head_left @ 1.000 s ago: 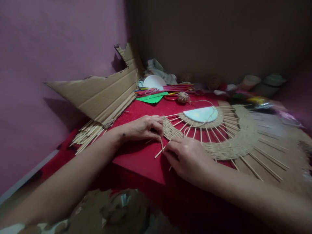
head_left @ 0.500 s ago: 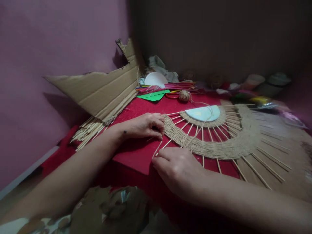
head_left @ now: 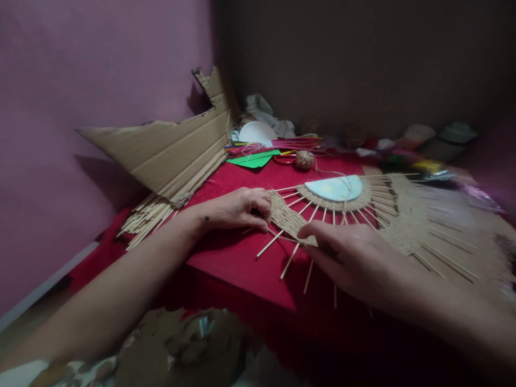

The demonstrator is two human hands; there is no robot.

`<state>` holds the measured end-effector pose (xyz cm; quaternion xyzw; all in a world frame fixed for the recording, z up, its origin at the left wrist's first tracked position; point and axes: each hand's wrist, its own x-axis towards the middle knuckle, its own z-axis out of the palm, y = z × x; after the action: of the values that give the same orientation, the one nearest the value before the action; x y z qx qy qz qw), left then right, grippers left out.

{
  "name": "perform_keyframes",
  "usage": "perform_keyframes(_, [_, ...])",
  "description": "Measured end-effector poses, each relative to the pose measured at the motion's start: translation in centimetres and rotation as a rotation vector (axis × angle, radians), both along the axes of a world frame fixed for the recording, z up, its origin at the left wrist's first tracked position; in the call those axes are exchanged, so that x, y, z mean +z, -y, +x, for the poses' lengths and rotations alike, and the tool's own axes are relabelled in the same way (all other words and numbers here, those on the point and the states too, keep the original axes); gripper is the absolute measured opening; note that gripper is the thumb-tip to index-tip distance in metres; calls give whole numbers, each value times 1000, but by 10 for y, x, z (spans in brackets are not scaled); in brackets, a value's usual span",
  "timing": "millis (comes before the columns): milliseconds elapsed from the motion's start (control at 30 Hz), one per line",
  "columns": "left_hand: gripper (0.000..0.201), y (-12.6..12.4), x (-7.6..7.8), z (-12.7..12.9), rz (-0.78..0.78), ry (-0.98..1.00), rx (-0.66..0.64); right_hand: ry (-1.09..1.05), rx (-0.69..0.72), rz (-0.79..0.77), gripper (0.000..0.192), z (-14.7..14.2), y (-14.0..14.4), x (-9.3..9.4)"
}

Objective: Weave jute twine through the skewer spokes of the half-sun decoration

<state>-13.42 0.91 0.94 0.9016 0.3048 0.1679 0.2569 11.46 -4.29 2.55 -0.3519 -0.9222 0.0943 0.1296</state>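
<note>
A red-covered bench (head_left: 237, 258) is shown pushed into a corner of purple wall, with a torn sheet of corrugated cardboard (head_left: 169, 150) propped at its left edge over a bundle of loose wooden sticks (head_left: 145, 220). Most of the bench is taken up by a half-round woven piece (head_left: 387, 215): thin wooden spokes (head_left: 278, 237) are fanned out from a pale blue half-disc (head_left: 334, 188), and bands of jute twine (head_left: 286, 217) are woven across them. The piece is judged light and brittle at the bare spoke ends, which would snap or splay if bent, while the woven bands appear soft yet firm; it is best taken hold of on the woven band rather than at the spoke tips. The left hand (head_left: 237, 209) is curled closed at the left end of the band, with its fingertips pressed on the weave there. The right hand (head_left: 355, 258) is laid over the front of the band, its fingers drawn together at the weave's edge; whether a strand is pinched between them cannot be told. A small ball of twine (head_left: 304, 159), a green sheet of paper (head_left: 252, 159) and blurred craft clutter are seen at the back.
</note>
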Motion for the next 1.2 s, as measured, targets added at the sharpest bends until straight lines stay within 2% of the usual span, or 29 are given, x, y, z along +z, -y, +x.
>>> perform_keyframes(100, [12,0,-1,-1,-25,1,7,28,37,40,21,18,-2,-11])
perform_keyframes(200, [9,-1,-3,-4,-31,20,33,42,135,229,29,33,-3,-22])
perform_keyframes(300, [9,-2,-5,-5,-4,49,87,37,189,428,26,42,-4,-25])
perform_keyframes(367, [8,-3,-6,-5,-4,57,117,67,205,490,23,45,-4,-24])
perform_keyframes(533, [11,-3,0,-3,-110,46,216,93,198,375,18,50,-1,-24])
perform_keyframes(700, [20,-2,20,-11,-110,110,467,109,175,288,20,55,-2,-28])
perform_keyframes(800, [26,-5,29,-12,-125,30,516,100,184,262,21,57,-5,-28])
perform_keyframes(867, [27,-10,27,-10,-103,-75,491,94,206,251,21,58,-7,-27])
perform_keyframes(967, [25,-17,15,-7,-1,-173,428,88,237,244,22,61,-8,-27])
perform_keyframes(1100, [24,-24,-2,-10,36,-149,417,70,223,254,24,66,-6,-29])
perform_keyframes(1200, [24,-24,-3,-13,55,-143,415,38,220,256,24,67,-3,-33])
